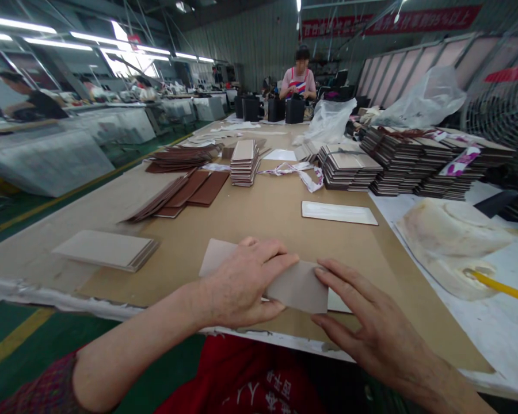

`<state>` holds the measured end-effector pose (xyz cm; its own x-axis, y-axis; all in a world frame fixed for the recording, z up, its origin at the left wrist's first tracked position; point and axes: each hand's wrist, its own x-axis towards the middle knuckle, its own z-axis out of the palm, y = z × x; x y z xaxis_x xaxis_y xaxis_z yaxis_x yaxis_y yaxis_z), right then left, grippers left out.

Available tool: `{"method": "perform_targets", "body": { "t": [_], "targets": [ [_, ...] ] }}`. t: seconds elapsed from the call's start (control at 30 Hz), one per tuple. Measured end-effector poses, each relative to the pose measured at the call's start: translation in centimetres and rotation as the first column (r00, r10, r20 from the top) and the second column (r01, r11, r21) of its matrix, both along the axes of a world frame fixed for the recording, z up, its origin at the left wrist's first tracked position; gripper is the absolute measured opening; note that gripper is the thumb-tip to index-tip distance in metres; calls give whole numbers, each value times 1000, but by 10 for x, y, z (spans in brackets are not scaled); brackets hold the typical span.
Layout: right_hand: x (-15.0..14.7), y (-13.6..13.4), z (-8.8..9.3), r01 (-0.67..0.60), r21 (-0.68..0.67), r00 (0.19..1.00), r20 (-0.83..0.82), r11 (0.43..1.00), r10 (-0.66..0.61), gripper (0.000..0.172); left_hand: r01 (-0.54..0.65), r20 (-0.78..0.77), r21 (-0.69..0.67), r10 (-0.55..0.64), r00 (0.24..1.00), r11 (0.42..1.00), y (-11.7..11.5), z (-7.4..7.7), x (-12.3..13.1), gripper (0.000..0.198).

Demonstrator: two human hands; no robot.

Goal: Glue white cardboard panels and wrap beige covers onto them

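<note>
A grey-beige cardboard piece [300, 284] lies at the near edge of the brown work table [250, 215]. My left hand [242, 282] covers its left half, thumb under and fingers over the card, gripping it. My right hand [362, 322] lies flat with fingers stretched out, fingertips pressing the card's right end. A white sheet shows under the card's right side.
A flat white card [339, 213] lies beyond my hands. A pale stack [107, 250] sits at left, brown sheets [185, 192] and a tall stack [244, 163] farther back, dark stacks [418, 161] at right. A glue-stained cloth [449, 236] with a yellow stick [501, 286] lies right. A person [299, 77] works at the far end.
</note>
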<state>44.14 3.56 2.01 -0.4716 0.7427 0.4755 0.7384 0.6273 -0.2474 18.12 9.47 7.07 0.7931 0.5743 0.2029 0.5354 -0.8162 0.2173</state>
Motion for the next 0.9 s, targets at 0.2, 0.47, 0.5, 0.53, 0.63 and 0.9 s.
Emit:
{"method": "perform_targets", "body": {
  "t": [0.2,0.47,0.5,0.53,0.63,0.9],
  "targets": [
    [61,20,1,283,-318,893,-256,905,-370,60,-297,223,-24,295,929,954,10,-17,-50,73],
    [102,27,-31,194,-660,903,-169,726,-395,67,-375,69,-384,431,900,843,-1,-82,-66,81],
    [102,27,-34,169,-656,919,-165,735,-359,66,-375,71,-377,430,900,847,-1,-84,-61,81],
    [103,28,-36,147,-650,931,-164,745,-327,66,-368,76,-367,421,904,855,-1,-85,-58,82],
    [103,30,-40,127,-620,958,-125,774,-257,65,-330,103,-322,379,920,887,1,-87,-52,82],
    [106,32,-46,137,-521,983,-32,843,-179,64,-294,138,-293,344,929,910,2,-90,-53,78]
  ]
}}
